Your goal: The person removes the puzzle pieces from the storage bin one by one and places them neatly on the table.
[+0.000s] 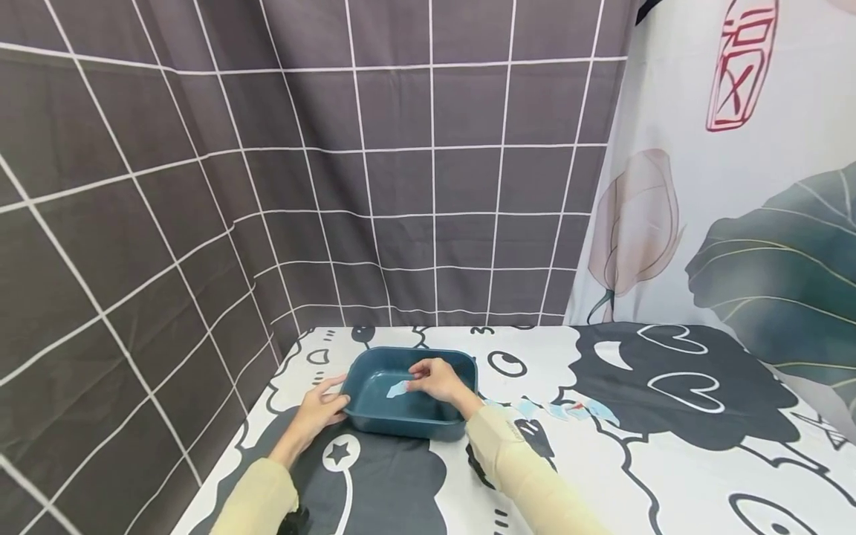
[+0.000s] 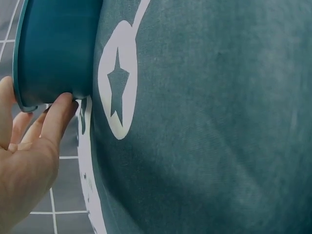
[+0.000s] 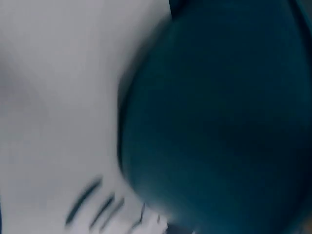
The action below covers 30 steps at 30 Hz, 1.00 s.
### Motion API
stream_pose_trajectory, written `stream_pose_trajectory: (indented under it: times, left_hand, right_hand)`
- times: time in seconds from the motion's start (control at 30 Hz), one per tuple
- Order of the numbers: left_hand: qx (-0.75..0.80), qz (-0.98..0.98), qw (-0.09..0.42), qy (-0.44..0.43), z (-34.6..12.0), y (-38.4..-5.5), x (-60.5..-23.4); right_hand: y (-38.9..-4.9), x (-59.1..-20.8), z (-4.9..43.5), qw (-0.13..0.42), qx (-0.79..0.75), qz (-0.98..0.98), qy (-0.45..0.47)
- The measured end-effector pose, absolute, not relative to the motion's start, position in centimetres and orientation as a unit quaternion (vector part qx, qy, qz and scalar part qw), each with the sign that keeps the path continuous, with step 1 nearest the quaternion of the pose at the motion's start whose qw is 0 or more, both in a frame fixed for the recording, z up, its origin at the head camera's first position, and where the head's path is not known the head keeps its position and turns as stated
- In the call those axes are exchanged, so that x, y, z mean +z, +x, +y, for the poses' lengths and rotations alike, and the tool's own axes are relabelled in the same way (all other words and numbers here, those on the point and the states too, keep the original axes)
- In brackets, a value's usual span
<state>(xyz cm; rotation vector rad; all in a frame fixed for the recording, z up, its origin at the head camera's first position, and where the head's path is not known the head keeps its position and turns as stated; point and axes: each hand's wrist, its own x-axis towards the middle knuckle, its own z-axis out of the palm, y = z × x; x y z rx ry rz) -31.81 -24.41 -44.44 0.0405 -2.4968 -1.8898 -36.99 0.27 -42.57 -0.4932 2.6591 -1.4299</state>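
A teal rectangular plastic basin (image 1: pixel 408 427) stands on the patterned cloth. My left hand (image 1: pixel 317 411) holds its left end; in the left wrist view the thumb and fingers (image 2: pixel 57 114) of that hand (image 2: pixel 29 165) are at the basin's rim and side wall (image 2: pixel 58 53). Over the inside of the basin, my right hand (image 1: pixel 438 380) pinches a small, flat, light blue piece (image 1: pixel 397 389) between thumb and fingers. What the piece is made of cannot be told. The right wrist view shows only the basin's dark outer wall (image 3: pixel 214 117), with the right hand out of sight.
Several light blue flat pieces (image 1: pixel 558 410), one with a red mark, lie on the cloth to the right of the basin. A black and white cartoon cloth (image 1: pixel 669 475) covers the table. Grey checked curtain (image 1: pixel 468 178) hangs behind and to the left; a floral curtain (image 1: pixel 642 223) hangs right.
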Motion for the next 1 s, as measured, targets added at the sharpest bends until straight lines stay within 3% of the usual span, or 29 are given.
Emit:
stream_pose_trajectory:
  times: [0.27,1.0]
  left_hand:
    - [-0.609,-0.793,0.007,0.008,-24.8,-32.0,-44.3]
    - [-0.618,-0.786,0.011,0.025,-24.4,-32.4,-45.0]
  right_hand:
    - [-38.0,-43.5,-3.1,0.088,-0.466,0.87,-0.132]
    - [-38.6,-45.4,-2.9,0.02,-0.356,0.914,-0.191]
